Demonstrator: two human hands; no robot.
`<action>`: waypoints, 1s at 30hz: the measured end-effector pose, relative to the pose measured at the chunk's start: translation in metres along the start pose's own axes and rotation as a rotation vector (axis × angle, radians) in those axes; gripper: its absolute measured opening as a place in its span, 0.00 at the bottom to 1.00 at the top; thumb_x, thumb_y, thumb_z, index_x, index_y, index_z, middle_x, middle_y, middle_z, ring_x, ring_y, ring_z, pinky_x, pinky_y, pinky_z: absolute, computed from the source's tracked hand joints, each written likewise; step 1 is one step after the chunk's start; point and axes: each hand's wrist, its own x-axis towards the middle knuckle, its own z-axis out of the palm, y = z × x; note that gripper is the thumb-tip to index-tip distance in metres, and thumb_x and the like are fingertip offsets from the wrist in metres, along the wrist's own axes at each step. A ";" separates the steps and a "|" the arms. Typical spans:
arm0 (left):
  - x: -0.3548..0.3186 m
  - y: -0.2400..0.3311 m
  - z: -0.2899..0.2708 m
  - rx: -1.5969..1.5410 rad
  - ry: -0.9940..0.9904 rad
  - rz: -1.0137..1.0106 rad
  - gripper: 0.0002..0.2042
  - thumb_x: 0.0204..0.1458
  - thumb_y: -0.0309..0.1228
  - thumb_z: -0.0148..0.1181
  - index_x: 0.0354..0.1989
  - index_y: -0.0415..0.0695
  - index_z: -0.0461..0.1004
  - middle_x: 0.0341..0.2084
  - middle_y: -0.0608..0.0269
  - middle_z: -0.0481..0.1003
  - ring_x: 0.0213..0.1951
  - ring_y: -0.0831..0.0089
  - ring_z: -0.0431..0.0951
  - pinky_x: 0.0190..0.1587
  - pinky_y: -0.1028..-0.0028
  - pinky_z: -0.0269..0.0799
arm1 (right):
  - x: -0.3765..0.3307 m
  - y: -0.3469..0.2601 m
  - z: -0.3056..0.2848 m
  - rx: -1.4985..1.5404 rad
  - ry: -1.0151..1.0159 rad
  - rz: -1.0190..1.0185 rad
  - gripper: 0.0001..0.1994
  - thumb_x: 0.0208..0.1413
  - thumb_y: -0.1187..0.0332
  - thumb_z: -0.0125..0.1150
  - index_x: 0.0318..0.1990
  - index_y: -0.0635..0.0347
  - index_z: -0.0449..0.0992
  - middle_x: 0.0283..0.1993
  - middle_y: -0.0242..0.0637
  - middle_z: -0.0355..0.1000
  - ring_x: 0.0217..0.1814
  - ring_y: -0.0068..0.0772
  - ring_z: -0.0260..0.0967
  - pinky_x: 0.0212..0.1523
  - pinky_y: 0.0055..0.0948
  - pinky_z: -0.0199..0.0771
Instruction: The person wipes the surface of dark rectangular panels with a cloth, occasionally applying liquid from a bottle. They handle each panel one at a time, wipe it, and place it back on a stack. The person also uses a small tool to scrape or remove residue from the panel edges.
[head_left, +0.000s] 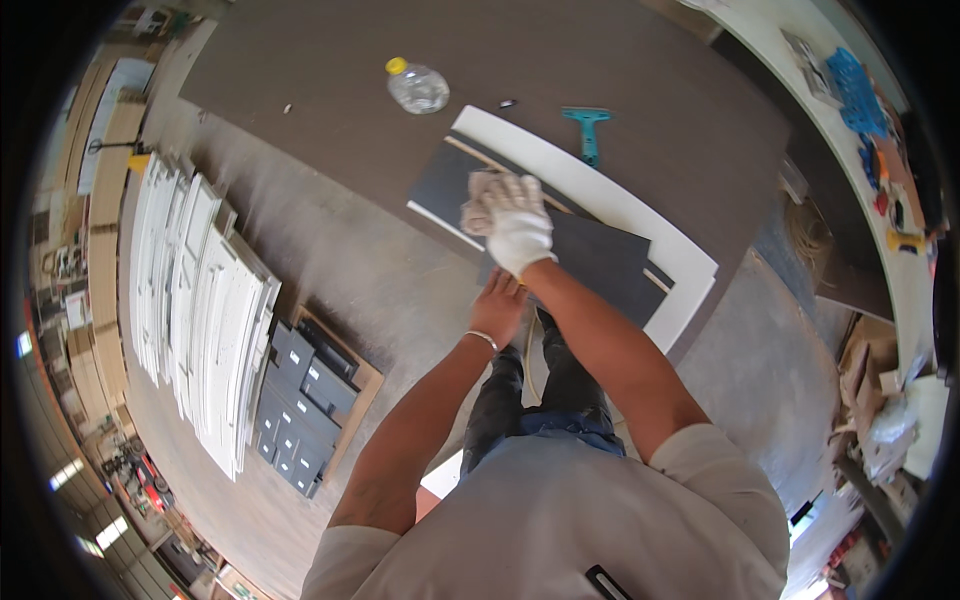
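A dark grey panel (600, 252) with a pale edge lies on top of a white board (610, 192) at the near side of the brown table. My right hand (519, 232), in a whitish work glove, presses a crumpled pinkish-brown cloth (478, 208) onto the panel's left part. Just below it, my bare left hand (497, 305) grips the panel's near edge, its fingertips close under the gloved wrist. Beyond the boards, a teal scraper-like tool (587, 130) with a wide head lies flat. A clear bottle with a yellow cap (419, 89) is on its side farther left.
The brown tabletop (640, 80) spreads away from me. On the floor at left lean stacked white panels (205, 300), beside several dark grey boxes or blocks (305, 410) on a wooden base. A white shelf (800, 75) with tools runs along the right. A small dark object (508, 103) lies near the bottle.
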 end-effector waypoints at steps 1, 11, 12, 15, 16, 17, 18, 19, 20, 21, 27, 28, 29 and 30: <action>0.001 0.000 -0.001 0.004 -0.007 -0.001 0.20 0.61 0.28 0.52 0.60 0.40 0.77 0.63 0.51 0.75 0.71 0.54 0.69 0.80 0.53 0.55 | 0.009 -0.002 0.005 0.040 -0.055 -0.013 0.25 0.67 0.57 0.50 0.67 0.54 0.78 0.76 0.37 0.69 0.86 0.40 0.50 0.86 0.54 0.33; 0.000 0.002 -0.003 0.134 0.020 0.029 0.23 0.59 0.26 0.54 0.64 0.39 0.75 0.66 0.51 0.72 0.72 0.51 0.67 0.79 0.51 0.56 | 0.023 -0.004 -0.027 0.449 -0.368 -0.214 0.17 0.68 0.62 0.55 0.60 0.52 0.79 0.65 0.38 0.77 0.71 0.44 0.68 0.67 0.41 0.67; -0.001 0.005 -0.003 0.133 -0.041 -0.001 0.22 0.59 0.27 0.54 0.63 0.39 0.75 0.66 0.49 0.73 0.72 0.50 0.67 0.78 0.50 0.56 | 0.016 -0.008 -0.028 0.532 -0.441 -0.186 0.16 0.67 0.64 0.56 0.59 0.53 0.80 0.62 0.41 0.78 0.64 0.43 0.72 0.61 0.40 0.72; 0.002 0.013 0.000 0.259 -0.208 -0.002 0.21 0.59 0.29 0.53 0.60 0.38 0.76 0.63 0.46 0.74 0.71 0.49 0.68 0.78 0.48 0.56 | -0.036 0.001 -0.023 1.448 -0.638 0.491 0.14 0.69 0.70 0.57 0.58 0.59 0.79 0.53 0.44 0.81 0.48 0.33 0.79 0.47 0.35 0.78; 0.004 0.016 0.002 0.316 -0.314 -0.011 0.21 0.59 0.29 0.53 0.60 0.38 0.77 0.62 0.45 0.75 0.71 0.49 0.68 0.78 0.48 0.56 | -0.061 0.010 -0.022 1.743 -0.476 0.644 0.17 0.69 0.70 0.59 0.62 0.61 0.76 0.54 0.40 0.80 0.51 0.30 0.79 0.48 0.33 0.80; 0.008 0.019 0.004 0.314 -0.168 0.027 0.21 0.59 0.31 0.53 0.59 0.38 0.77 0.61 0.46 0.76 0.71 0.50 0.68 0.78 0.47 0.54 | -0.087 0.024 -0.021 2.142 -0.215 0.820 0.20 0.69 0.70 0.61 0.66 0.63 0.72 0.56 0.36 0.79 0.54 0.27 0.79 0.48 0.31 0.82; 0.014 0.021 0.007 0.326 -0.113 0.044 0.21 0.60 0.32 0.53 0.59 0.38 0.78 0.60 0.47 0.77 0.71 0.51 0.68 0.78 0.47 0.53 | -0.118 0.044 -0.022 2.184 -0.049 0.936 0.21 0.70 0.67 0.61 0.67 0.63 0.72 0.60 0.37 0.78 0.57 0.31 0.79 0.50 0.33 0.84; 0.021 0.022 0.010 0.236 -0.052 0.035 0.23 0.60 0.33 0.53 0.63 0.37 0.75 0.66 0.47 0.73 0.75 0.50 0.63 0.80 0.47 0.49 | -0.144 0.074 -0.026 2.420 -0.102 0.774 0.24 0.70 0.62 0.61 0.69 0.64 0.70 0.64 0.40 0.76 0.62 0.36 0.78 0.54 0.36 0.83; 0.029 0.023 0.014 0.325 0.136 0.080 0.27 0.61 0.32 0.53 0.70 0.38 0.70 0.74 0.46 0.66 0.80 0.50 0.55 0.81 0.47 0.46 | -0.175 0.099 -0.032 2.390 0.016 0.762 0.27 0.69 0.60 0.63 0.70 0.62 0.69 0.64 0.42 0.76 0.61 0.40 0.78 0.56 0.39 0.83; 0.037 0.022 0.017 0.289 0.200 0.068 0.30 0.62 0.30 0.51 0.75 0.41 0.65 0.79 0.47 0.58 0.82 0.51 0.48 0.82 0.47 0.45 | -0.199 0.127 -0.038 2.308 0.168 0.854 0.26 0.68 0.59 0.65 0.68 0.60 0.71 0.60 0.40 0.78 0.54 0.39 0.79 0.48 0.38 0.82; 0.036 0.038 0.019 0.289 0.196 0.031 0.30 0.62 0.31 0.52 0.74 0.35 0.65 0.76 0.39 0.62 0.77 0.41 0.60 0.77 0.39 0.54 | -0.287 0.241 -0.102 2.283 0.026 0.861 0.20 0.66 0.58 0.70 0.61 0.54 0.77 0.49 0.26 0.75 0.51 0.31 0.74 0.51 0.36 0.77; 0.027 0.043 0.014 0.289 0.246 0.019 0.30 0.61 0.32 0.52 0.72 0.33 0.66 0.74 0.38 0.64 0.76 0.40 0.62 0.76 0.39 0.55 | -0.279 0.250 -0.108 2.525 -0.203 0.496 0.22 0.66 0.56 0.69 0.61 0.55 0.76 0.50 0.25 0.75 0.54 0.29 0.73 0.52 0.35 0.76; 0.017 0.048 0.008 0.221 0.265 0.002 0.29 0.61 0.33 0.53 0.71 0.32 0.67 0.72 0.36 0.66 0.75 0.39 0.63 0.76 0.39 0.55 | -0.279 0.253 -0.119 2.063 0.085 0.938 0.26 0.67 0.54 0.68 0.66 0.57 0.73 0.57 0.30 0.77 0.60 0.33 0.74 0.58 0.37 0.77; 0.003 0.052 0.002 0.233 0.277 -0.038 0.29 0.61 0.33 0.53 0.70 0.32 0.68 0.71 0.37 0.67 0.74 0.40 0.64 0.76 0.39 0.56 | -0.265 0.255 -0.123 2.010 0.192 1.069 0.31 0.66 0.53 0.68 0.71 0.59 0.70 0.67 0.38 0.75 0.69 0.40 0.72 0.67 0.43 0.74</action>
